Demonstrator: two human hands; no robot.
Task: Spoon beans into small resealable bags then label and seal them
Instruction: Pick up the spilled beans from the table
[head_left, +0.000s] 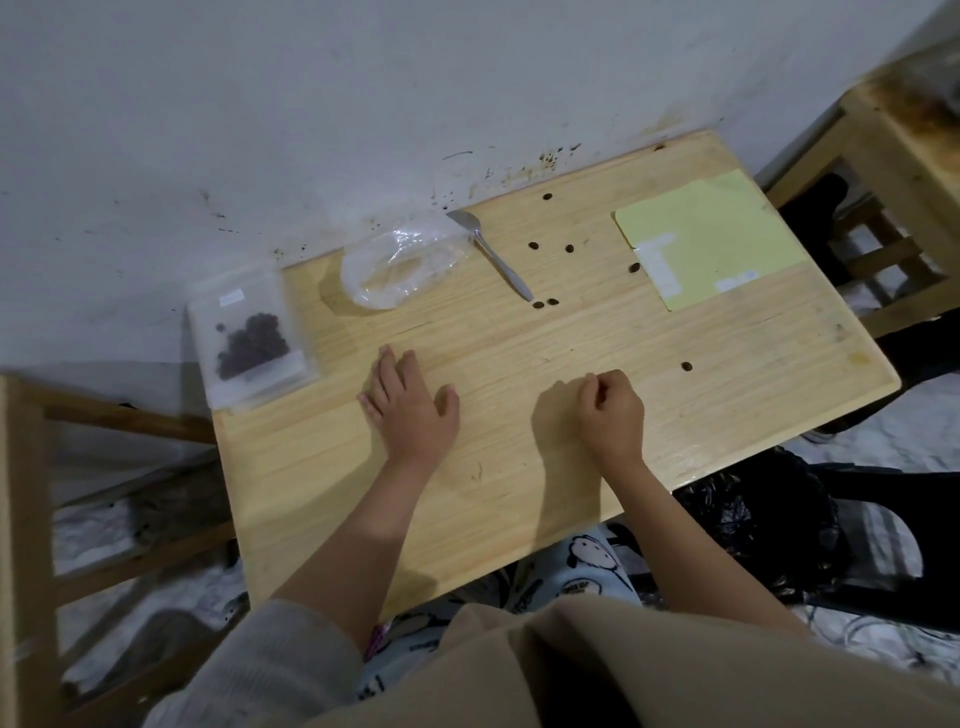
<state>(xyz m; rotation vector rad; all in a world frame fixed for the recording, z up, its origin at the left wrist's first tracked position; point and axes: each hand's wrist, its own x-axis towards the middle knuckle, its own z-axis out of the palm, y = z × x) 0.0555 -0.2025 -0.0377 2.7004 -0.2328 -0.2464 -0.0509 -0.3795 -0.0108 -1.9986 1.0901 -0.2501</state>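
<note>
- The left hand (408, 402) is lying flat on the table (519, 467), palm down with the fingers stretched out, holding nothing, toward the left part of the near half.
- The right hand (610, 410) is resting on the table near the middle, its fingers curled into a loose fist; nothing is showing inside it.
- A stack of small resealable bags (252, 338) is sitting at the table's left edge, partly hanging over it; the top bag is holding dark beans (252, 343) and is carrying a white label near its top.
- A crumpled clear plastic bag (400, 265) is lying along the far edge, just right of the stack.
- A metal spoon (491, 254) is lying beside that bag, bowl toward the far edge.
- Loose beans (545, 303) are lying scattered around the spoon's handle end and toward the right side.
- A yellow label sheet (711, 239) is lying at the far right corner, with a few white labels on it.
</note>
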